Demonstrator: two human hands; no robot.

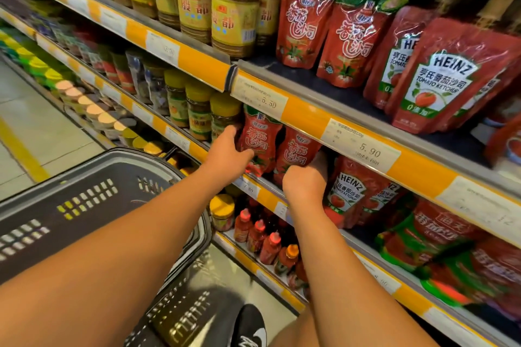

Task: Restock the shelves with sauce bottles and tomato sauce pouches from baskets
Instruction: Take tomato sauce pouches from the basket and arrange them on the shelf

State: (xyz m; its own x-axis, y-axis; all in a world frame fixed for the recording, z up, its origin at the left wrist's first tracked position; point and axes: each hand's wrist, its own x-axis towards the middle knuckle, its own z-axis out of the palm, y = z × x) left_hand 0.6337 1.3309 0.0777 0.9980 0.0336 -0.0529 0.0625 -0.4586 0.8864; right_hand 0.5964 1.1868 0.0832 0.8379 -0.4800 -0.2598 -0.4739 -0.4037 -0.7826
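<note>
both hands are reaching into the middle shelf [255, 187], under the orange price rail. the left hand [228, 153] has its fingers wrapped round the left edge of a red tomato sauce pouch [259, 139], which stands upright at the shelf front. the right hand [306, 182] is curled against the lower edge of a second red pouch [296, 149] just beside the first, with fingers tucked behind it; how firm that grip is cannot be told, since the fingertips are hidden. to the right, touching or nearly touching the right wrist, stand the heinz pouches [348, 191]. yellow-lidded jars [225, 114] stand just left of the left hand. a dark basket [84, 197] hangs at the person's left forearm, below the shelf line.

by the look of it the two pouches are being seated or straightened into their row. the main risk is that these soft pouches fold or slump forward once let go, because they stand on narrow bases right at the shelf lip and could slide off onto the bottles [262, 236] on the shelf below. the right wrist could also nudge the heinz pouches out of line as it moves. the left hand sits close to the jars, so a sideways push might knock one.
</note>
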